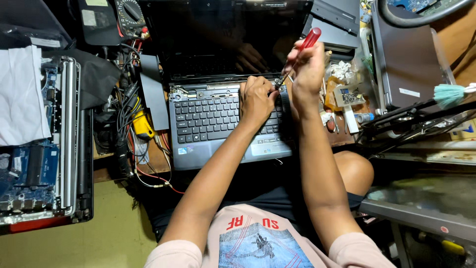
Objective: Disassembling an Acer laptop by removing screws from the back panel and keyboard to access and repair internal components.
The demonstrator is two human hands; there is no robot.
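My right hand (308,67) is closed around a screwdriver with a red transparent handle (303,48), its tip at the top right corner of the open grey laptop (198,149). My left hand (256,98) rests curled on the black keyboard (208,116), holding nothing that I can see. A yellow multimeter (143,124) lies among cables beside the laptop's left edge.

The person wears a pale pink short-sleeved T-shirt (258,243) with a blue printed picture panel and red lettering on the chest, and dark shorts (277,198). Both forearms are bare down to the hands.
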